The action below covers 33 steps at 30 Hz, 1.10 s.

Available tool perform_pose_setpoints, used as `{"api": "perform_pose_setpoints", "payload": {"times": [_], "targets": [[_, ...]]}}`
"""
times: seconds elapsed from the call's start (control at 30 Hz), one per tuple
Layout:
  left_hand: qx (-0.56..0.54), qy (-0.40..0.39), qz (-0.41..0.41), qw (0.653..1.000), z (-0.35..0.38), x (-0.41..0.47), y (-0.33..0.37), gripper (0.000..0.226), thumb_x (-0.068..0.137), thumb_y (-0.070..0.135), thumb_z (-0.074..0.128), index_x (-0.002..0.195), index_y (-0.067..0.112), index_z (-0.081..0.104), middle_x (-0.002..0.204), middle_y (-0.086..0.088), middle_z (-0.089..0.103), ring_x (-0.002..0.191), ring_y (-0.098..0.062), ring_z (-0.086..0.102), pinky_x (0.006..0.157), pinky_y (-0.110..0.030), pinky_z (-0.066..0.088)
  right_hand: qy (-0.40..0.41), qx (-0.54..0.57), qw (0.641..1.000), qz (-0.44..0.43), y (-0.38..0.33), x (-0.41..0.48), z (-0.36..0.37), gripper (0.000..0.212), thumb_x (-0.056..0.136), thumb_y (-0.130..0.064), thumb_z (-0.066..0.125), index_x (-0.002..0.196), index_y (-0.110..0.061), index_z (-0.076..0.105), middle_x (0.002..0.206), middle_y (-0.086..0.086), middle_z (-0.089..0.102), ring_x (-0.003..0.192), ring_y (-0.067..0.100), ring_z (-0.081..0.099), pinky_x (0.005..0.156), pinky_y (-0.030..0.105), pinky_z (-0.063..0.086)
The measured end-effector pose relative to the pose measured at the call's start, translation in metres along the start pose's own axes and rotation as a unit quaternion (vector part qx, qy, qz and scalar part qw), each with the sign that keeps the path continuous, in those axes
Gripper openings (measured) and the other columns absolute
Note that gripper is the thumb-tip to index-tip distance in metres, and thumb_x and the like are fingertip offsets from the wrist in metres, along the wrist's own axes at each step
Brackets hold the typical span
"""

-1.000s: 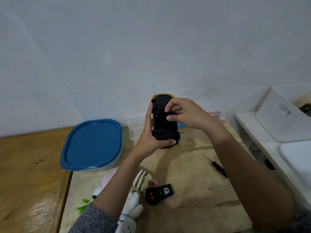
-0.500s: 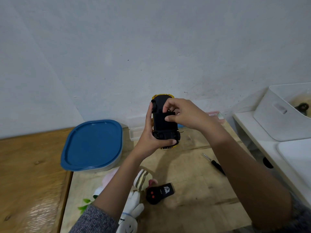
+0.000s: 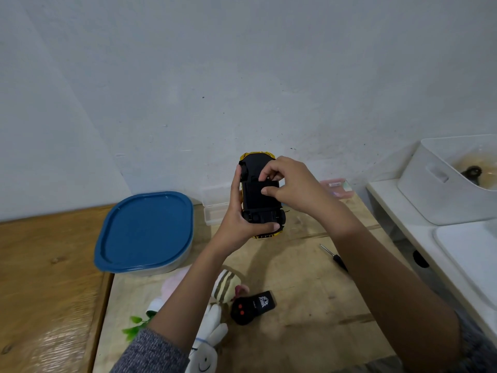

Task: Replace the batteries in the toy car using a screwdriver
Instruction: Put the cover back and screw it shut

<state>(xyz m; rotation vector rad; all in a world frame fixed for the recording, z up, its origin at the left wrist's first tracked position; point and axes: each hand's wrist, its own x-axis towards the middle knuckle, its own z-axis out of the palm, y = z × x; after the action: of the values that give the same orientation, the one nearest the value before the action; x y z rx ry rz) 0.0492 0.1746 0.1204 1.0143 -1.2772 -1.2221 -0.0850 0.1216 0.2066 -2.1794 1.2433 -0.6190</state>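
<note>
The left hand (image 3: 236, 227) grips the car (image 3: 262, 215) belly-up above the bench (image 3: 309, 305), thumb curled across its near end. The right hand (image 3: 293, 187) pinches the black panel (image 3: 254, 196) on its underside. The screwdriver (image 3: 332, 254) lies on the bench beside that forearm.

Rear edge of the tabletop (image 3: 304, 313) is closed by the wall (image 3: 242, 76). The left rear corner is taken by a blue-lidded container (image 3: 146, 232); a clear box (image 3: 215, 208) and a pink box (image 3: 336, 184) line the rear edge. Front left: plush toys (image 3: 215, 327) and a remote (image 3: 254, 306). A screwdriver (image 3: 334, 258) lies towards the right edge. The hands, left hand (image 3: 242, 224) and right hand (image 3: 293, 184), hold the toy car (image 3: 258, 200) above the rear middle. Bare wood is open from the centre to the front right. A white shelf (image 3: 403, 219) with a bin (image 3: 430, 195) borders the right edge.
</note>
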Motion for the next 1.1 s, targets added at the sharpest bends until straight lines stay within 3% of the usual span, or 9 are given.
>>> {"api": "perform_pose_setpoints", "payload": {"times": [0.17, 0.5, 0.7, 0.87, 1.1], "targets": [[-0.001, 0.002, -0.005, 1.0, 0.003, -0.002, -0.001, 0.127, 0.062, -0.009, 0.077, 0.146, 0.045, -0.002, 0.144, 0.001, 0.036, 0.116, -0.013, 0.058, 0.084, -0.032, 0.054, 0.026, 0.031, 0.999, 0.024, 0.001, -0.005, 0.002, 0.027, 0.075, -0.007, 0.073, 0.098, -0.014, 0.061, 0.094, 0.0, 0.056, 0.082, 0.013, 0.053, 0.065, 0.007, 0.039], [-0.003, 0.007, -0.008, 1.0, 0.002, -0.003, 0.002, 0.128, 0.065, -0.014, 0.076, 0.146, 0.046, -0.004, 0.141, 0.003, 0.04, 0.115, -0.011, 0.058, 0.085, -0.029, 0.053, 0.083, 0.029, 0.996, 0.019, 0.001, -0.007, 0.006, 0.027, 0.071, -0.009, 0.077, 0.095, -0.013, 0.065, 0.097, 0.002, 0.064, 0.086, 0.015, 0.059, 0.069, 0.009, 0.042], [-0.007, 0.02, -0.002, 1.0, -0.001, -0.004, 0.004, 0.127, 0.064, -0.013, 0.075, 0.146, 0.046, -0.001, 0.137, 0.004, 0.044, 0.116, -0.014, 0.058, 0.084, -0.029, 0.053, 0.126, 0.053, 0.991, 0.008, -0.001, -0.008, 0.015, 0.035, 0.069, -0.007, 0.078, 0.1, -0.009, 0.065, 0.095, 0.002, 0.063, 0.089, 0.017, 0.061, 0.077, 0.03, 0.055], [-0.005, 0.035, 0.007, 0.999, -0.002, -0.007, 0.006, 0.126, 0.062, -0.011, 0.076, 0.146, 0.045, 0.0, 0.132, 0.016, 0.048, 0.119, -0.015, 0.056, 0.087, -0.031, 0.053, 0.16, 0.085, 0.983, 0.01, -0.005, -0.01, 0.019, 0.031, 0.066, -0.005, 0.079, 0.093, -0.008, 0.064, 0.093, 0.003, 0.063, 0.087, 0.018, 0.062, 0.071, 0.029, 0.057], [-0.01, 0.041, 0.022, 0.999, -0.001, -0.008, 0.011, 0.126, 0.066, -0.021, 0.071, 0.148, 0.039, -0.003, 0.134, 0.012, 0.047, 0.117, -0.014, 0.058, 0.085, -0.027, 0.053, 0.182, 0.11, 0.977, 0.007, -0.004, -0.015, 0.022, 0.029, 0.064, -0.005, 0.082, 0.09, -0.005, 0.066, 0.093, 0.008, 0.063, 0.082, 0.017, 0.061, 0.073, 0.026, 0.057]]}}
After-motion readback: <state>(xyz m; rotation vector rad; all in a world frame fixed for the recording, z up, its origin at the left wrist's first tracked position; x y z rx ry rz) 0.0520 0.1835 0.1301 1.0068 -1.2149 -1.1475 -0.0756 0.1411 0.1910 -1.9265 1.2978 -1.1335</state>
